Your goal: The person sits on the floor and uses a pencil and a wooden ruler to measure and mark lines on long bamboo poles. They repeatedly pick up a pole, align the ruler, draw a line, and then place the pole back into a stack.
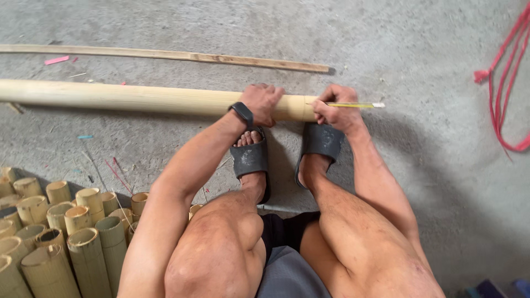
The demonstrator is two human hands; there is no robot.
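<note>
A long pale bamboo pole (127,96) lies across the concrete floor in front of my feet. My left hand (263,102), with a black band on the wrist, grips the pole near its right end. My right hand (337,110) holds a yellow pencil (353,105) level at the pole's cut end, its tip against the bamboo. I am squatting, both feet in black slippers (251,160) just behind the pole.
A thin flat wooden strip (182,55) lies beyond the pole. Several cut bamboo tube sections (61,232) stand bunched at the lower left. A red cord (505,83) loops on the floor at the right. Small pink scraps (56,60) lie on the floor.
</note>
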